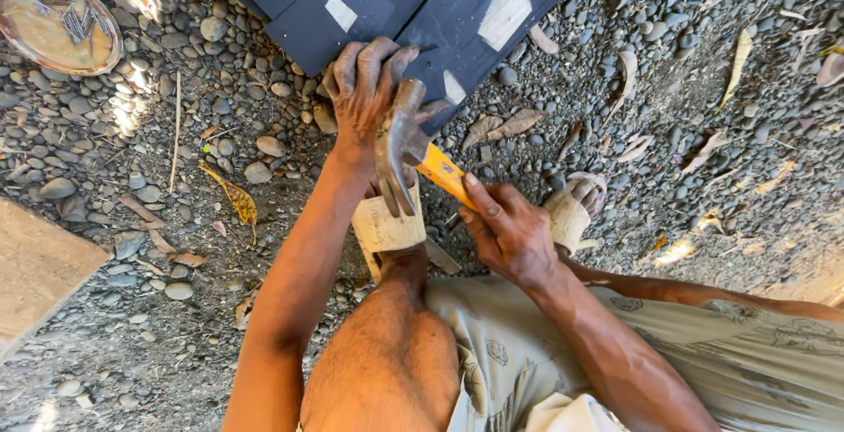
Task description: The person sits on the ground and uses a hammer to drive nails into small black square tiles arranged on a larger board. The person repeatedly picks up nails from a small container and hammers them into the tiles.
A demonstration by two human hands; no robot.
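Outdoors, the ground (158, 177) is grey gravel strewn with dry leaves. One round metal dish (58, 21) lies at its top-left corner, contents unclear. One dark board (396, 1) lies at the top edge; the left hand (365, 89) presses spread fingers on its corner. The right hand (510, 234) grips one hammer (406, 146) by its yellow handle, head beside the left hand.

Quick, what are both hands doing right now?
Left hand: open, fingers pressed on the dark panel.
Right hand: closed, holding the hammer by its yellow handle.
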